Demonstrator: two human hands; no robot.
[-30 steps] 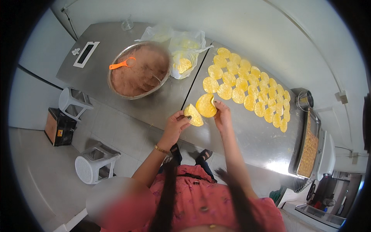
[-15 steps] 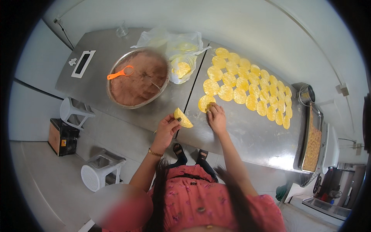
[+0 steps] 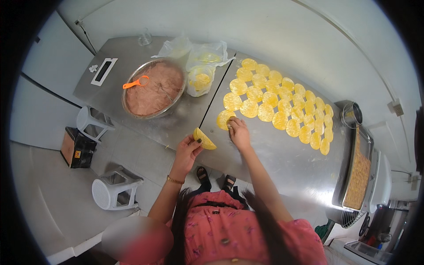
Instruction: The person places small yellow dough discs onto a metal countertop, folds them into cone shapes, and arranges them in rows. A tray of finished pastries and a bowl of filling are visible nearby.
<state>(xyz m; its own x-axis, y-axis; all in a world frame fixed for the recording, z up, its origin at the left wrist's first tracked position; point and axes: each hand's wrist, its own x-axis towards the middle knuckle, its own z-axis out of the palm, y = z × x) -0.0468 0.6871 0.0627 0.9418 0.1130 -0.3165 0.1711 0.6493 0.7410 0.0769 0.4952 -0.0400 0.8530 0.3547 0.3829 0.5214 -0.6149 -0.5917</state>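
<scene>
Between the fingers and thumb of my left hand (image 3: 189,150) is a small stack of round yellow dumpling wrappers (image 3: 206,139), bent over in a curve near the table's front edge. My right hand (image 3: 239,132) pinches the near right edge of a single wrapper (image 3: 225,119) lying on the steel table. Beyond and to the right, rows of floury yellow wrappers (image 3: 266,112) lie flat, close together or touching. The fingertips of my right hand are partly hidden by its knuckles.
A large metal bowl (image 3: 125,104) of pinkish-brown paste, with an orange-handled tool (image 3: 131,84) on it, stands left. Beside it is a plastic bag (image 3: 194,88) with wrappers. A metal pot (image 3: 352,114) and a filled tray (image 3: 357,181) are right. White stools (image 3: 115,190) stand on the floor.
The whole view has shifted slightly, moving the table's contents in the picture. Both hands keep nearly the same places, left on the stack and right at the single wrapper's edge.
</scene>
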